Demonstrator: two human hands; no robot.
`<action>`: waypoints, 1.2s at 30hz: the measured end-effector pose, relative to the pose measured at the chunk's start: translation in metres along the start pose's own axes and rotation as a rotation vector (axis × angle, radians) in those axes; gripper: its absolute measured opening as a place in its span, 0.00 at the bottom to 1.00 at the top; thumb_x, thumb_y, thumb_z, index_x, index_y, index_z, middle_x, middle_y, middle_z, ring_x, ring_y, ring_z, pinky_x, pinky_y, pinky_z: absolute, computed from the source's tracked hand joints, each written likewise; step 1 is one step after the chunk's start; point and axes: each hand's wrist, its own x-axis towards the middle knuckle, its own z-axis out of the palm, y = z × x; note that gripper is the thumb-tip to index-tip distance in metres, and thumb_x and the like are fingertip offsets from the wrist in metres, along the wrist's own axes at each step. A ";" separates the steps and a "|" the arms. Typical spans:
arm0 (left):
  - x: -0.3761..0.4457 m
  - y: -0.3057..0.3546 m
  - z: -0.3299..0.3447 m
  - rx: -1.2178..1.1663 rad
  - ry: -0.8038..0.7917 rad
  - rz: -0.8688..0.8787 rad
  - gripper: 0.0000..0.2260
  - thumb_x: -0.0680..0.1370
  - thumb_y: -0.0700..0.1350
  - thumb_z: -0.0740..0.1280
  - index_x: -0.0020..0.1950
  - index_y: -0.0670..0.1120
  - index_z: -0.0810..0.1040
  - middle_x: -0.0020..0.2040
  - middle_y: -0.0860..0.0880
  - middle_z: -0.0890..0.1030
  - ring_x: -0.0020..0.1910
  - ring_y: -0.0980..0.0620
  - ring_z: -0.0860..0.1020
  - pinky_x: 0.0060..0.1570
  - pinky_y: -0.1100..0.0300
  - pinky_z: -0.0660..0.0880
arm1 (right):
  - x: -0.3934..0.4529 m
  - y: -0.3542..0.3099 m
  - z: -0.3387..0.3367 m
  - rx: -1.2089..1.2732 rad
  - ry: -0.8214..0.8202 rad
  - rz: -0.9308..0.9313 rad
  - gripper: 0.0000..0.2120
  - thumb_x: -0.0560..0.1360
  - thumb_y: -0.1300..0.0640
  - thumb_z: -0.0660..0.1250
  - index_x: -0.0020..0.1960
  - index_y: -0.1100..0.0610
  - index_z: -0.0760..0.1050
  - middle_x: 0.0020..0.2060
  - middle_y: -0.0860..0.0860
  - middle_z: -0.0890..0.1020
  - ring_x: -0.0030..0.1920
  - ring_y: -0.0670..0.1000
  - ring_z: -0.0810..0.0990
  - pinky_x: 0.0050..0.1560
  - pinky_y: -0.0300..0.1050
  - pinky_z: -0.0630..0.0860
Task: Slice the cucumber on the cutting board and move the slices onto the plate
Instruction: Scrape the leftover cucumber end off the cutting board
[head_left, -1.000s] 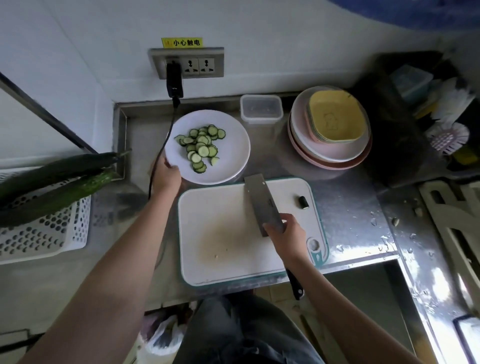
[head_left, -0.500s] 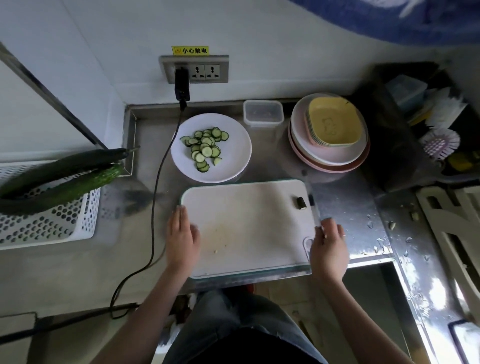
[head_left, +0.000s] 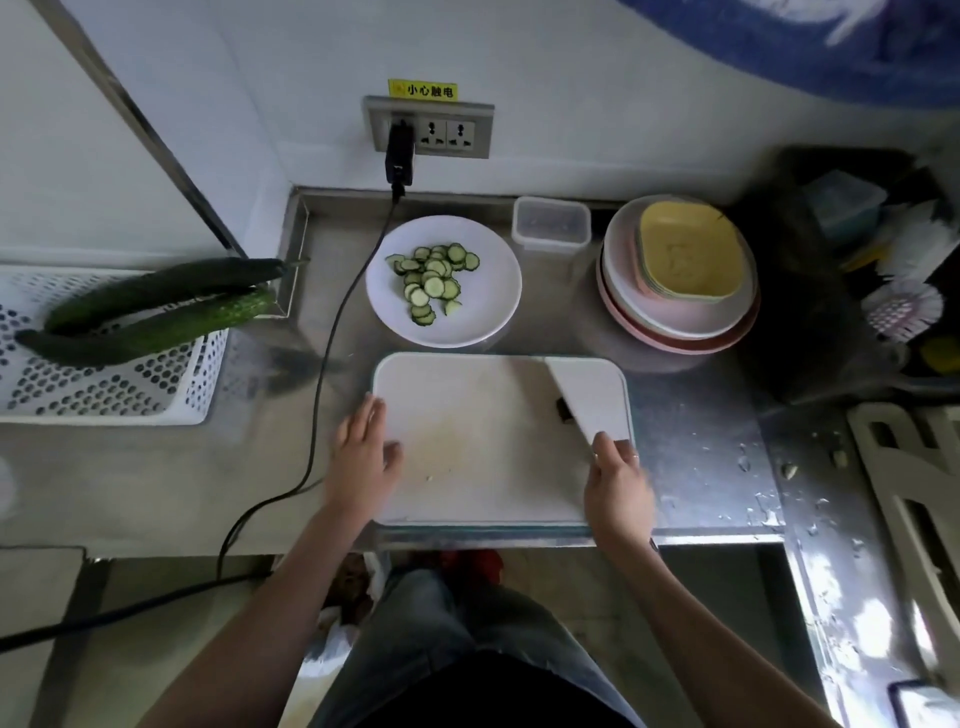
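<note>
The white cutting board (head_left: 478, 447) lies at the counter's front edge with no whole cucumber on it. A dark cucumber end piece (head_left: 561, 408) sits near its right side, partly hidden by the broad knife blade (head_left: 587, 395), which lies flat over that side. My right hand (head_left: 618, 486) is closed on the knife's handle at the board's right front corner. My left hand (head_left: 363, 460) rests flat on the board's left edge, fingers apart, holding nothing. Behind the board, the white plate (head_left: 493, 317) carries several cucumber slices (head_left: 434, 283).
Two whole cucumbers (head_left: 156, 306) lie across a white perforated basket (head_left: 104, 384) at left. A black cable (head_left: 332, 338) runs from the wall socket down past the plate. A clear lidded box (head_left: 551, 223) and stacked dishes (head_left: 675, 275) stand at the back right.
My left hand left the plate's rim and came down onto the board's left edge. My right hand with the knife moved to the board's right side; the blade now lies flat there.
</note>
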 end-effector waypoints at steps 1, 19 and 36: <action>-0.002 0.004 -0.002 -0.006 0.006 -0.009 0.26 0.77 0.46 0.64 0.74 0.41 0.62 0.75 0.44 0.60 0.70 0.37 0.61 0.68 0.45 0.60 | -0.002 -0.004 0.002 -0.024 -0.020 -0.055 0.09 0.74 0.69 0.59 0.48 0.57 0.67 0.45 0.57 0.74 0.38 0.60 0.75 0.35 0.54 0.78; -0.062 0.011 -0.002 -0.269 0.161 -0.190 0.05 0.74 0.38 0.67 0.48 0.41 0.74 0.44 0.45 0.75 0.42 0.46 0.75 0.41 0.56 0.72 | -0.003 -0.044 0.003 0.229 -0.072 -0.140 0.04 0.77 0.65 0.58 0.46 0.58 0.69 0.44 0.55 0.74 0.35 0.59 0.73 0.33 0.46 0.69; -0.058 -0.002 -0.009 -0.370 -0.014 -0.106 0.10 0.71 0.46 0.73 0.40 0.45 0.73 0.36 0.52 0.74 0.34 0.59 0.72 0.33 0.69 0.65 | -0.021 -0.067 0.018 0.107 -0.124 -0.410 0.09 0.74 0.69 0.60 0.51 0.60 0.72 0.45 0.58 0.76 0.36 0.61 0.76 0.33 0.48 0.75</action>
